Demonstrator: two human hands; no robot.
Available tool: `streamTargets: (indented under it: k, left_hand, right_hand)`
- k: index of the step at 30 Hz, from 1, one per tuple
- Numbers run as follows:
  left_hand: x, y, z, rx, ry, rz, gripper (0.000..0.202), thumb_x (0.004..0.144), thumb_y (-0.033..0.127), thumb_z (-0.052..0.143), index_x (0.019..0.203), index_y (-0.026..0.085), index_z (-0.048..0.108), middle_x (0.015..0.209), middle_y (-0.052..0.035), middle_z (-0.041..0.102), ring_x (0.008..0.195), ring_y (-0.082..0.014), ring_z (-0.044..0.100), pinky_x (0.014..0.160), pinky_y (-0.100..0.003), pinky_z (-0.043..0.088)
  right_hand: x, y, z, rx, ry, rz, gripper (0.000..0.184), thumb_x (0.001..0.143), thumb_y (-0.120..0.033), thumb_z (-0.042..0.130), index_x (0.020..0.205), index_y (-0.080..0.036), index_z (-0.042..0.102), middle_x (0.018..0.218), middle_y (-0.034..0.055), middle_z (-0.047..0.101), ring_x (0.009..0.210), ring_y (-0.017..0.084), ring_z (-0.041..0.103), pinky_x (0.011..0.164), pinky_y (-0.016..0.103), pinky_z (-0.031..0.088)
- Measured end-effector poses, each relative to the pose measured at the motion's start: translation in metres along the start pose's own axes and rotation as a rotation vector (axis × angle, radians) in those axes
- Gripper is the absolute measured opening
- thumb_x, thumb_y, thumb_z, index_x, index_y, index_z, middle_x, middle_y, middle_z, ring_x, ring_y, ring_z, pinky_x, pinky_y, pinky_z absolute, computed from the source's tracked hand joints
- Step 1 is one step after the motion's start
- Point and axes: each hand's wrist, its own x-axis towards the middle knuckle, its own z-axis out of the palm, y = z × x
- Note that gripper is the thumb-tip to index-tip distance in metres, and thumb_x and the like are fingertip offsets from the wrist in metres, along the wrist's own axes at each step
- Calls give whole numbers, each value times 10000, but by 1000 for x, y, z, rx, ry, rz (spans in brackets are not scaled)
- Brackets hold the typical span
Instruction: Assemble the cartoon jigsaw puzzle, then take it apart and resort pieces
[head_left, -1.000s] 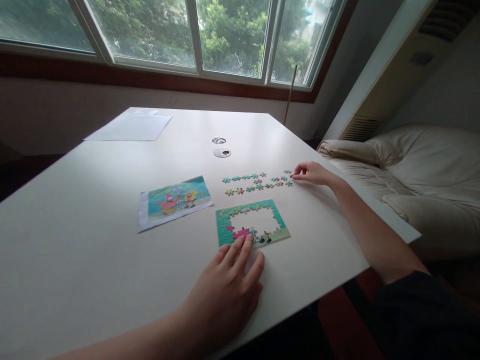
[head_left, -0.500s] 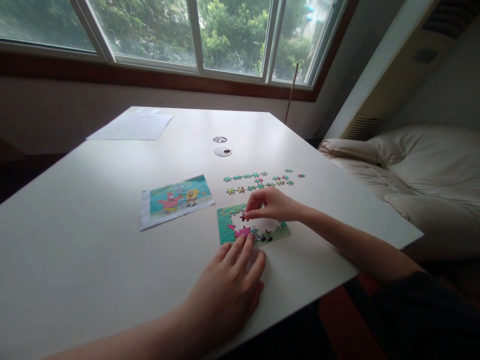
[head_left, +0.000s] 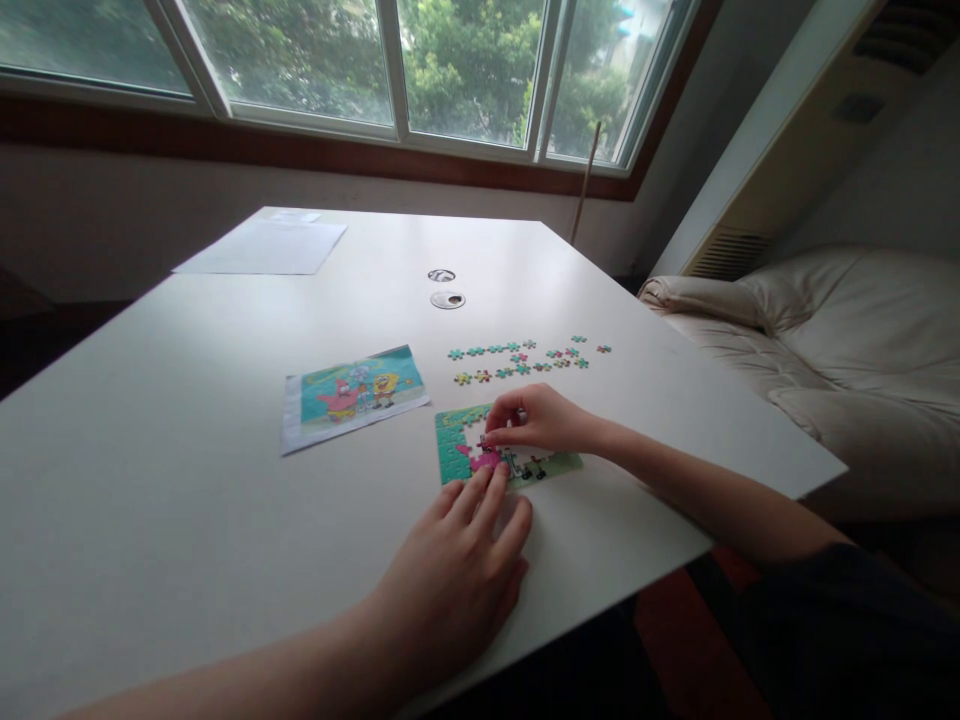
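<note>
A jigsaw puzzle (head_left: 452, 452) lies on the white table, its border pieces joined around a white gap in the middle. Over that gap, my right hand (head_left: 544, 418) pinches a small puzzle piece (head_left: 485, 442) against the pink part of the picture; the fingers partly cover it. My left hand (head_left: 465, 560) rests palm down, fingers stretched and slightly spread, with its fingertips on the puzzle's lower edge. Beyond the puzzle, loose puzzle pieces (head_left: 523, 370) lie in uneven rows. To the left is a printed picture sheet (head_left: 356, 395) with cartoon figures.
White papers (head_left: 262, 247) lie at the table's far left corner. Two round metal fittings (head_left: 448, 300) are set in the tabletop (head_left: 187, 480). A cream leather sofa (head_left: 847, 350) stands right of the table, and a window (head_left: 465, 70) is behind it.
My right hand has moved slightly down and toward the left, bringing the puzzle piece against the pink section. My left hand stays at the lower edge.
</note>
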Motion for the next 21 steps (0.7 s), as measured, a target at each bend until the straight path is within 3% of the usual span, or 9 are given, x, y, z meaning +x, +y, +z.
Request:
streamTargets:
  k: [6,17,21]
  left_hand:
    - [-1,0,1,5,-24,5,366,884,332,380,1205,174,459,1331,-182,428,1220,-330,396,922,-475,377]
    - [1,0,0,16,-19,5,367,884,336,383,1201,172,465,1314,-179,448,1210,-333,408,914,-472,386]
    - [0,0,1,8,-10,7,364,881,335,390,1197,173,470,1309,-176,456,1205,-331,416,910,-467,394]
  right_hand:
    - [-1,0,3,-116,30,2,111,717,-247,653,760,-151,688,624,-6,630,549,70,477,544,187,355]
    - [-3,2,6,-139,50,-36,127,735,-276,647,758,-152,667,650,-3,621,573,80,475,553,190,365]
    - [-5,2,2,-254,48,-154,99,752,-252,635,762,-157,659,715,20,633,668,109,527,644,215,392]
